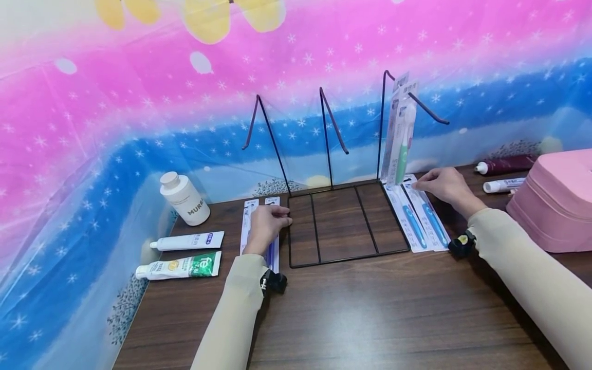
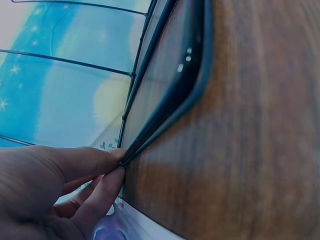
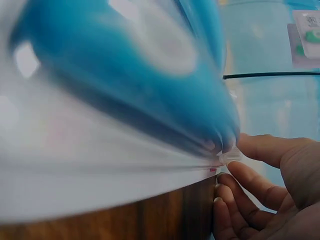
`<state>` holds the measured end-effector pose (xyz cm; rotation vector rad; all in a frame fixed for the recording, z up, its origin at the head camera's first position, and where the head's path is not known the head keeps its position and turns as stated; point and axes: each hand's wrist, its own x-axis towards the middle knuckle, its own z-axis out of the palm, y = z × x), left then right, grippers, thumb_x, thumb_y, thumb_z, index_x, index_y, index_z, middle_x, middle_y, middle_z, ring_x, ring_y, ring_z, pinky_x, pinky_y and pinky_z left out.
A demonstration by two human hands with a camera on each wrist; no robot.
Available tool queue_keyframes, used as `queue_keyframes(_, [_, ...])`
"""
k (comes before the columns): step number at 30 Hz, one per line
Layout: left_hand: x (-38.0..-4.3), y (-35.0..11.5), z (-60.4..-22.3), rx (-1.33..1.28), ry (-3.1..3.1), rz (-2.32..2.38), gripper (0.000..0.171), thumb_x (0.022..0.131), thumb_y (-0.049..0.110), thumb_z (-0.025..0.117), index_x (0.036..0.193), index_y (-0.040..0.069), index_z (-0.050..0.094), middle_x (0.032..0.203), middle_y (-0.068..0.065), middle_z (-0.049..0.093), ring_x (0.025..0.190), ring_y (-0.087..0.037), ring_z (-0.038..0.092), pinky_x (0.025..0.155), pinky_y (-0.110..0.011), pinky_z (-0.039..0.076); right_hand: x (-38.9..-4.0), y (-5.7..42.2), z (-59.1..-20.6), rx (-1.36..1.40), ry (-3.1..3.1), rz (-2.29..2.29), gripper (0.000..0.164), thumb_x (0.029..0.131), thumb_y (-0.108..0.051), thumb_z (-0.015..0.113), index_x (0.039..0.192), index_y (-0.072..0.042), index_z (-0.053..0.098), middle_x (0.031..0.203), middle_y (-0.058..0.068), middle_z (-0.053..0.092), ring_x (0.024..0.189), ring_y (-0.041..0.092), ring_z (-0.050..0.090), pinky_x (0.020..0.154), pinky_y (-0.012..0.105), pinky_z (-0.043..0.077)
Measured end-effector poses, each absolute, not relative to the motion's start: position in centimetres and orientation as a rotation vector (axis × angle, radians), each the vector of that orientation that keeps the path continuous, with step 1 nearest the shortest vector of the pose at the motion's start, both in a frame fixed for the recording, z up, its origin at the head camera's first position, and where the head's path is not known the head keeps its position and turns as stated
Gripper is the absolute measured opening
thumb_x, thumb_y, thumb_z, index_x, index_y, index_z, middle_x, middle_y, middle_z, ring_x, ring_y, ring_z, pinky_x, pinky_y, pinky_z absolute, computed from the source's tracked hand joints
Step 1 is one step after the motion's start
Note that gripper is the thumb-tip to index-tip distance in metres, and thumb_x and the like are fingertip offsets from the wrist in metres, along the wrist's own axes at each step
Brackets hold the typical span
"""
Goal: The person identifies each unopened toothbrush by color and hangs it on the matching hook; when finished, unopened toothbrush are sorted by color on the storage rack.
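A black wire display rack point(image 1: 347, 258) stands on the wooden table, with upright hooks at its back. My left hand point(image 1: 265, 228) pinches the left side of its base wire between thumb and finger, plain in the left wrist view. Under that hand lie two packaged toothbrushes point(image 1: 274, 259), partly covered. My right hand point(image 1: 446, 189) pinches the upper end of a packaged blue toothbrush point(image 1: 432, 223); the right wrist view shows thumb and forefinger on the pack's edge. Another blue toothbrush pack point(image 1: 413, 221) lies beside it, along the rack's right side. Green toothbrush packs point(image 1: 403, 154) hang from the right hook.
A white bottle point(image 1: 186, 200) and two toothpaste tubes point(image 1: 185, 266) occupy the left side. At right a pink case point(image 1: 555, 200) stands near a dark red tube point(image 1: 506, 165) and a white tube point(image 1: 501, 185). A patterned cloth point(image 1: 300, 67) hangs behind the table.
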<state>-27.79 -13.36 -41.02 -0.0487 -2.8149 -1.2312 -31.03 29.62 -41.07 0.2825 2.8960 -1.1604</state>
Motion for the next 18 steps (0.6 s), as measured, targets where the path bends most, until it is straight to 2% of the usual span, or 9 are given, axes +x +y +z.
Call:
queue_keyframes(7, [-27.9,-13.5,-41.0,-0.049,-2.814,-1.225,0.021,0.087,0.011,0.074,0.108,0.010,0.075,0.091,-0.002,0.070,0.079,-0.016,0.064,0.068,-0.033,0.052,-31.1,30.1,-41.4,0.373,2.893,-1.197,0.045,0.092,-0.041,0.063,0.109,0.000,0.066,0.115,0.020,0.058,0.093,0.033,0.053,0.062,0.036,0.044])
queue_keyframes(11, [-27.9,-13.5,-41.1,-0.053,-2.817,-1.212,0.021,0.086,0.011,0.074,0.107,0.010,0.075,0.090,-0.002,0.070,0.079,-0.017,0.063,0.068,-0.033,0.051,-30.3,30.3,-40.5,0.386,2.796,-1.303,0.050,0.091,-0.040,0.064,0.116,0.003,0.062,0.123,0.025,0.054,0.101,0.038,0.059,0.075,0.046,0.051])
queue_keyframes(14, [-27.9,-13.4,-41.2,-0.057,-2.815,-1.208,0.021,0.086,0.011,0.075,0.107,0.010,0.075,0.091,-0.002,0.070,0.079,-0.017,0.063,0.069,-0.033,0.051,-29.4,30.6,-39.6,0.348,2.767,-1.320,0.055,0.091,-0.044,0.063,0.120,0.003,0.059,0.126,0.026,0.052,0.102,0.039,0.060,0.085,0.054,0.047])
queue_keyframes(18, [-28.0,-13.5,-41.2,-0.064,-2.811,-1.204,0.021,0.086,0.011,0.075,0.107,0.010,0.075,0.091,-0.002,0.070,0.079,-0.017,0.064,0.069,-0.033,0.051,-28.3,31.1,-38.2,0.262,2.755,-1.361,0.059,0.091,-0.047,0.063,0.124,0.002,0.057,0.128,0.026,0.051,0.099,0.035,0.064,0.090,0.056,0.044])
